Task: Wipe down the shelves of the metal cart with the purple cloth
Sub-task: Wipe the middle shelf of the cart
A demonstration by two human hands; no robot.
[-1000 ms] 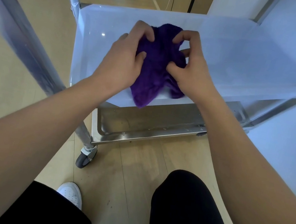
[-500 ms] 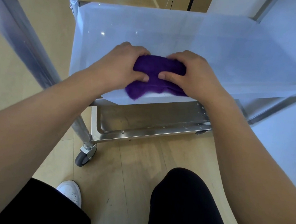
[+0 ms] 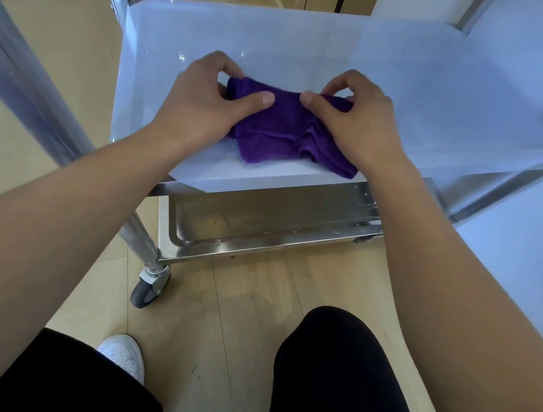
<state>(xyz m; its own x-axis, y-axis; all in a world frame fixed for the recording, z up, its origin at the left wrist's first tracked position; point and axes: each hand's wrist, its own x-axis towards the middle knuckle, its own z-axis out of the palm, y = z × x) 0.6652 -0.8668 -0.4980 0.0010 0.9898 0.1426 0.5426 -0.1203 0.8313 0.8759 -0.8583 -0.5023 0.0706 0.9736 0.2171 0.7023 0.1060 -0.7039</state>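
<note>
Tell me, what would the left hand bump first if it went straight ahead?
Probably just the far edge of the white shelf; the left hand, pinching the purple cloth, faces bare shelf before that.

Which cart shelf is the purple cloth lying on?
The upper shelf, the white-covered one, holds the purple cloth; the lower shelf is bare steel.

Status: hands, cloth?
Left hand, right hand both pinching purple terry cloth at far edge. Cloth bunched on white-lined metal cart shelf, near front lip.
</note>
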